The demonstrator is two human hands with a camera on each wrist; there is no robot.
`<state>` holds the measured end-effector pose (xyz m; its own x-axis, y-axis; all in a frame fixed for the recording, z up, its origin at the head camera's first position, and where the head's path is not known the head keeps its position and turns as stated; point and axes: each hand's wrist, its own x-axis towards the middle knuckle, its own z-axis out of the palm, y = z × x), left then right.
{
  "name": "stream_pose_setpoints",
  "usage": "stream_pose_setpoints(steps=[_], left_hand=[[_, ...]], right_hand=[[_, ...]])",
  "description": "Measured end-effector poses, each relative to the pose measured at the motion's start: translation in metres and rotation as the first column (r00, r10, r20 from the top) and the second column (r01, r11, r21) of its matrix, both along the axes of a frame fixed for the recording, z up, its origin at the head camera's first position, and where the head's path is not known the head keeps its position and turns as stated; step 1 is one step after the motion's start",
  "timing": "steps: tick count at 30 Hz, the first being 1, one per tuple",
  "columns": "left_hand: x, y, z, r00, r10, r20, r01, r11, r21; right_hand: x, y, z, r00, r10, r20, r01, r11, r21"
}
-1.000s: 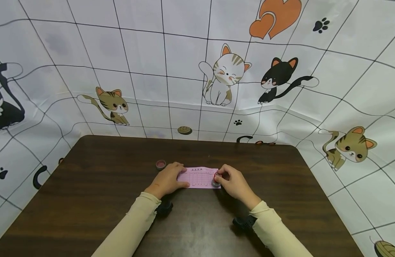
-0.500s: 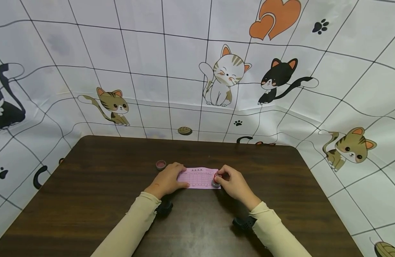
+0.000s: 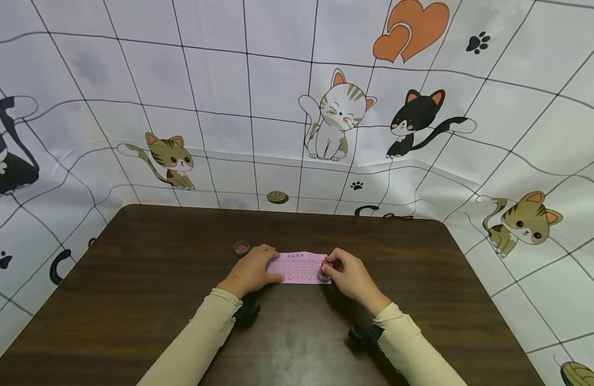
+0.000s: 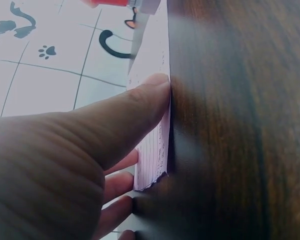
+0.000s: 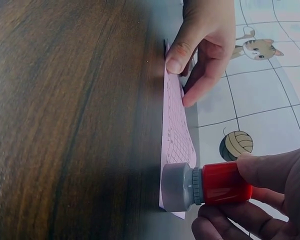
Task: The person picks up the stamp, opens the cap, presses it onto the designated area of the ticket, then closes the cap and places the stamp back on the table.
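Observation:
A pink printed form (image 3: 299, 266), ruled in a grid, lies on the dark wooden table (image 3: 157, 300). At its left end my left hand (image 3: 252, 271) rests on it, the thumb (image 4: 152, 95) pressing near the front edge and the fingers spread towards the back edge. My right hand (image 3: 352, 273) pinches the red handle of a round stamp (image 5: 210, 185) between thumb and fingers. The stamp's grey base stands on the right end of the form; its underside is hidden. Behind the left hand sits a small round grey cap (image 3: 241, 247) with a reddish inside.
A white grid-patterned cloth (image 3: 220, 128) with printed cats hangs behind and at both sides of the table. Dark wrist cameras (image 3: 366, 333) sit under both forearms, close above the tabletop.
Both hands, the form and the stamp keep their places. Only the head view has shifted very slightly.

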<state>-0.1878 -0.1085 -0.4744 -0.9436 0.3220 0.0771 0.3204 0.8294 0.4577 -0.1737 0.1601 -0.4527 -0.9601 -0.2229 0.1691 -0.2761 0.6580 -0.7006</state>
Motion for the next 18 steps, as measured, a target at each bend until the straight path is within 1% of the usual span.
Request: stream_pose_setpoints(steps=[6, 11, 18], left_hand=[[0.0017, -0.001, 0.0008, 1.0, 0.002, -0.004, -0.001, 1.0, 0.013], [0.0015, -0.0016, 0.0016, 1.0, 0.005, 0.003, -0.005, 1.0, 0.007], [0.0022, -0.0008, 0.0014, 1.0, -0.016, -0.009, 0.016, 1.0, 0.004]], right_hand=[[-0.0003, -0.0021, -0.0007, 1.0, 0.005, -0.01, -0.005, 1.0, 0.024], [0.0, -0.0033, 0.0011, 1.0, 0.001, -0.009, -0.001, 0.999, 0.036], [0.0029, -0.0032, 0.0041, 1.0, -0.008, 0.002, 0.008, 0.998, 0.058]])
